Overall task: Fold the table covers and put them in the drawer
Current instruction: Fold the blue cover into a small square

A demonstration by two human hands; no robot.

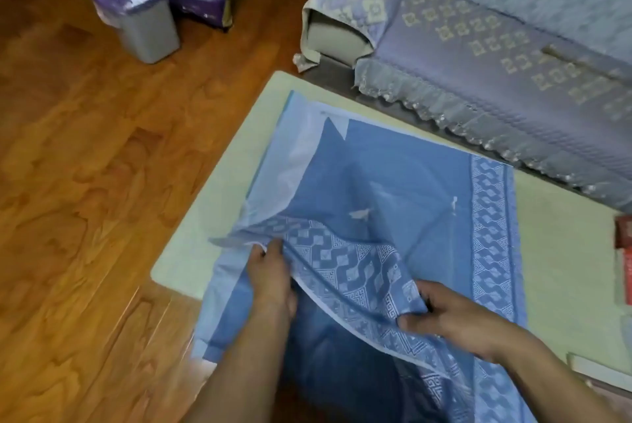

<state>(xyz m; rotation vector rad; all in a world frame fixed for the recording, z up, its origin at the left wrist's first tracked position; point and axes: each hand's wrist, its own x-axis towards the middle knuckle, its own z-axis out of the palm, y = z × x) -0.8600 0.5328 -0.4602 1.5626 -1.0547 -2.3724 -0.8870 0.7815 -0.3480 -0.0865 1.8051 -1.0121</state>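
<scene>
Your left hand [270, 277] is curled around the patterned border of the blue table cover [403, 190], fingers tucked into the fabric right at a raised fold, and your right hand [455, 315] pinches the same border strip a bit further along, thumb on top with the cloth bunched under it — so both hands are gripping the cover, neither one is loose. Between your two grips the white-diamond border runs as a lifted ridge; beyond them the rest of the cover lies spread on the pale green table [219, 183], with a lighter underside flap turned up off past your left hand. Below your grips the cloth hangs off the near edge of the table toward you. Out past the far side of the cover sits a sofa [496, 39] in a patterned slipcover, and off to the left of your left hand, on the wood floor [85, 183], there's a grey bin [143, 25] with a purple liner.
</scene>
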